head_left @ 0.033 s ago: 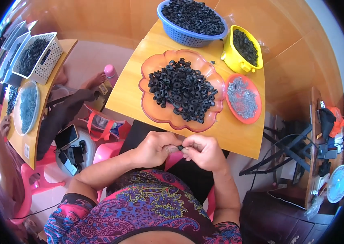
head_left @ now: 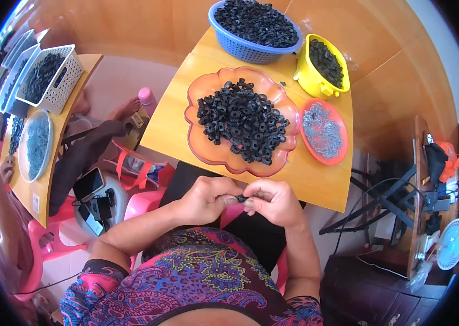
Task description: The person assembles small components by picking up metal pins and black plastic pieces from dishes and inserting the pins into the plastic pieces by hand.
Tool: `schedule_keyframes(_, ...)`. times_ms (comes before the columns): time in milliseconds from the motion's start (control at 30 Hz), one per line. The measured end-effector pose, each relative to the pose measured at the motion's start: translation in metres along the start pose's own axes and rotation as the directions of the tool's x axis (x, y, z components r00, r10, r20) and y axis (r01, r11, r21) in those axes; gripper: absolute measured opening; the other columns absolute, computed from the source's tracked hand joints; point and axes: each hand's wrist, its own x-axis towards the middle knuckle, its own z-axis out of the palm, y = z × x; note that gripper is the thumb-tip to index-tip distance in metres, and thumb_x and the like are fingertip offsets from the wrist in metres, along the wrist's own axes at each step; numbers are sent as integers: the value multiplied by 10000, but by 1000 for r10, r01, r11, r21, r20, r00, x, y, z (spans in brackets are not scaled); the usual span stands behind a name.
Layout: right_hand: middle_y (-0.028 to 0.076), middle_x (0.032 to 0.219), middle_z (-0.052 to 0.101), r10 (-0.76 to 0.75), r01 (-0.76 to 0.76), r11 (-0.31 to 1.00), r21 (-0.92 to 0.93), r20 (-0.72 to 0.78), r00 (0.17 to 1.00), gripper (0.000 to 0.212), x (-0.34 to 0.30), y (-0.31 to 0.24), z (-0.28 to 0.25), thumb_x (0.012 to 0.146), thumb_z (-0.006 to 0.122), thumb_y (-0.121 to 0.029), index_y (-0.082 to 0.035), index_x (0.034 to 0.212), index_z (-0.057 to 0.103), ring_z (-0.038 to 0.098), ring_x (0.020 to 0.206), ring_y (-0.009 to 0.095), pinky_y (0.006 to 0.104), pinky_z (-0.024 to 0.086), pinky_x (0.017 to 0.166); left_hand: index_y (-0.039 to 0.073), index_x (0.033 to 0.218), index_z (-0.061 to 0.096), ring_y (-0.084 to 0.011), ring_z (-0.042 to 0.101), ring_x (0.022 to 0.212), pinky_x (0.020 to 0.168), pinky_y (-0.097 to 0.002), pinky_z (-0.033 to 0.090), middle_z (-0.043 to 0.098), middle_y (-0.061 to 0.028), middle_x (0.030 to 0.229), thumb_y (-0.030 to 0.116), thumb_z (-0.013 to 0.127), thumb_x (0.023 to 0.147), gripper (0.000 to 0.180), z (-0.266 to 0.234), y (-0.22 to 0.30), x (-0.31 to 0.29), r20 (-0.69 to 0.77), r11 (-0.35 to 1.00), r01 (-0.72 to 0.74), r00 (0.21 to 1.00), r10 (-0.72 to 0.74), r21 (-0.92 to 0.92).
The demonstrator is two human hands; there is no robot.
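Note:
A small black plastic part [head_left: 241, 199] is pinched between my two hands, just off the near edge of the table. My left hand [head_left: 208, 199] grips it from the left with thumb and forefinger. From the other side my right hand [head_left: 274, 203] pinches it too, and the fingertips hide most of it. Beyond the hands, a scalloped orange tray [head_left: 199, 89] holds a heap of similar black parts [head_left: 243, 122]. To its right lies a red plate [head_left: 343, 142] with a pile of thin silvery metal pieces [head_left: 322, 130].
At the table's back stand a blue basket [head_left: 251, 52] and a yellow basket [head_left: 311, 79], both full of black parts. On the left a person sits at another table with a white basket [head_left: 64, 81]. A red bag [head_left: 137, 168] rests beside my table's left edge.
My hands stay in the same place. Slightly more of the small black part shows between the fingertips now.

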Motion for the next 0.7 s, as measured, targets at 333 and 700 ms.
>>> schedule_keyframes(333,78,729,634,2,-4,1000,31,83,997,47,1,6,1,883,585,18,60,899,601,622,656,123,244,516,608,-48,935,630,-257,658,713,612,-307,515,653,-166,822,-73,654,780,159,4,1,-4,-56,996,-49,997,45,-80)
schedule_keyframes(700,87,759,646,-211,193,971,-138,-128,969,85,9,-38,-41,883,549,-8,30,924,613,628,629,121,247,517,550,-7,1360,414,-78,560,826,726,-230,483,606,-54,949,47,589,907,489,20,-13,-11,-21,887,81,995,-101,-456)
